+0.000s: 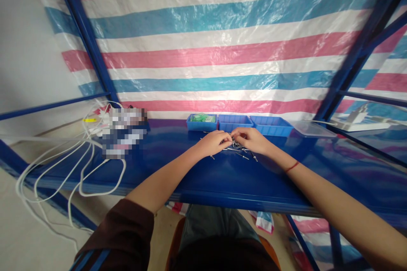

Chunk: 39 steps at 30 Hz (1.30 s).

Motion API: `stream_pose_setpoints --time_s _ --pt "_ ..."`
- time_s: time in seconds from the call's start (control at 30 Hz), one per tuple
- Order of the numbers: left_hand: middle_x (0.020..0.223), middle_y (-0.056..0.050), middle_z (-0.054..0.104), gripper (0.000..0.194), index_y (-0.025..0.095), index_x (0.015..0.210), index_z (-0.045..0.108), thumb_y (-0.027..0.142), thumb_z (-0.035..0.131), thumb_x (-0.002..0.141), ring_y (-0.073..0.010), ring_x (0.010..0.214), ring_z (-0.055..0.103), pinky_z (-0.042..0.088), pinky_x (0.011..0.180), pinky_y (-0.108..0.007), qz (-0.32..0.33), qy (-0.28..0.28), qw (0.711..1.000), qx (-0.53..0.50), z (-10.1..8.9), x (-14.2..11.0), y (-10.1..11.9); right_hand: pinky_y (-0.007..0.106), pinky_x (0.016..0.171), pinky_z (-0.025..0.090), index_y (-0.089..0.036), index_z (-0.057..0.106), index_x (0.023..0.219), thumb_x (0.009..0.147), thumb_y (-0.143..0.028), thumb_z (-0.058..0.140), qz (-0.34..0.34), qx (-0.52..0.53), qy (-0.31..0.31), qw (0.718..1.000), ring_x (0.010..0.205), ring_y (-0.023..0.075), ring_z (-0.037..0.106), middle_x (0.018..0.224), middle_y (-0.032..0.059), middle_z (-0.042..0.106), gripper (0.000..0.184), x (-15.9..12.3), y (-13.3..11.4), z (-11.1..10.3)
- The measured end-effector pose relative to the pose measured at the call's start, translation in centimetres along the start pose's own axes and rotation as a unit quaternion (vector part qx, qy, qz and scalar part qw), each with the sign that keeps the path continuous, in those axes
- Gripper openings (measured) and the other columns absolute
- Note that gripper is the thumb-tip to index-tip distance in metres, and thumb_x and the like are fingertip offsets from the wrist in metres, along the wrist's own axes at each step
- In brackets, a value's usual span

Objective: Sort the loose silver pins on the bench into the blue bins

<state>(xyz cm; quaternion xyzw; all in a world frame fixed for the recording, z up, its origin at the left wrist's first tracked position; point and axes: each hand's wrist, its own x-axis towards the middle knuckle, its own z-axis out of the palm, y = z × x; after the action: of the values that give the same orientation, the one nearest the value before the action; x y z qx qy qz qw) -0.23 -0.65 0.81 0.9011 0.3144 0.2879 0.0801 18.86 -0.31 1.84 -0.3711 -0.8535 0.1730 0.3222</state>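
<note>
A loose pile of thin silvery metal pins, which look like pop rivets (235, 150), lies on the blue shelf top (203, 178). My left hand (217, 142) is at the left side of the pile, its fingers curled together in a pinch. Facing it from the right, my right hand (250, 139) has thumb and fingers closed over the pile's far part. What either hand holds is too small and too hidden to make out. Several rivets poke out toward me below the hands. Just behind stand a blue bin with green and clear bags (202, 122), a middle blue bin (235, 122) and a right blue bin (271, 126).
A clear plastic lid (312, 128) lies right of the bins. White cables (85, 165) loop over the left end beside a blurred-out item (124, 133). A white power strip (362, 122) is at far right. Blue frame posts and a striped tarp (222, 51) bound the back.
</note>
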Motion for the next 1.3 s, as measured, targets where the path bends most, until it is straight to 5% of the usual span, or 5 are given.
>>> stream_pose_setpoints --time_s 0.17,0.43,0.87,1.17,1.3 --pt "0.081 -0.002 0.065 0.022 0.017 0.090 0.059 0.035 0.051 0.081 -0.0119 0.069 0.058 0.044 0.068 -0.024 -0.106 0.108 0.978 -0.146 0.3 0.2 0.4 0.027 0.062 0.045 -0.017 0.058 0.093 0.075 -0.031 0.056 -0.008 0.083 -0.016 0.996 0.066 0.0133 0.057 0.087 0.0041 0.065 0.023 0.0 0.5 0.7" --pt "0.079 -0.004 0.064 0.019 0.013 0.086 0.058 0.030 0.057 0.077 -0.0105 0.066 0.059 0.046 0.068 -0.023 -0.139 0.171 0.928 -0.301 0.9 0.9 0.0 0.026 0.055 0.045 -0.016 0.060 0.079 0.076 -0.047 0.056 0.042 0.165 0.025 0.985 0.057 0.0121 0.055 0.073 0.0041 0.064 0.032 0.3 -0.3 0.8" --pt "0.083 -0.005 0.064 0.028 0.012 0.087 0.059 0.038 0.049 0.083 -0.0104 0.069 0.056 0.044 0.068 -0.024 -0.162 0.093 0.921 -0.342 0.9 0.9 0.6 0.023 0.045 0.042 -0.016 0.062 0.077 0.067 -0.052 0.064 0.057 0.233 0.102 0.965 0.048 0.0097 0.050 0.065 0.0028 0.063 0.038 0.2 -1.5 0.3" --pt "0.084 -0.004 0.064 0.026 0.013 0.092 0.058 0.036 0.052 0.081 -0.0116 0.072 0.057 0.044 0.071 -0.025 -0.121 0.087 0.929 -0.338 1.6 0.8 0.0 0.023 0.045 0.041 -0.015 0.063 0.072 0.066 -0.048 0.066 0.022 0.197 0.147 0.969 0.047 0.0103 0.051 0.060 0.0028 0.063 0.034 0.3 -1.7 0.3" --pt "0.089 -0.006 0.064 0.025 0.013 0.091 0.059 0.035 0.054 0.080 -0.0131 0.078 0.058 0.044 0.073 -0.025 -0.110 0.132 0.943 -0.284 1.5 0.9 -0.2 0.025 0.054 0.044 -0.015 0.066 0.077 0.070 -0.046 0.064 -0.003 0.163 0.159 0.974 0.058 0.0132 0.057 0.070 0.0056 0.067 0.032 0.2 -1.4 0.5"
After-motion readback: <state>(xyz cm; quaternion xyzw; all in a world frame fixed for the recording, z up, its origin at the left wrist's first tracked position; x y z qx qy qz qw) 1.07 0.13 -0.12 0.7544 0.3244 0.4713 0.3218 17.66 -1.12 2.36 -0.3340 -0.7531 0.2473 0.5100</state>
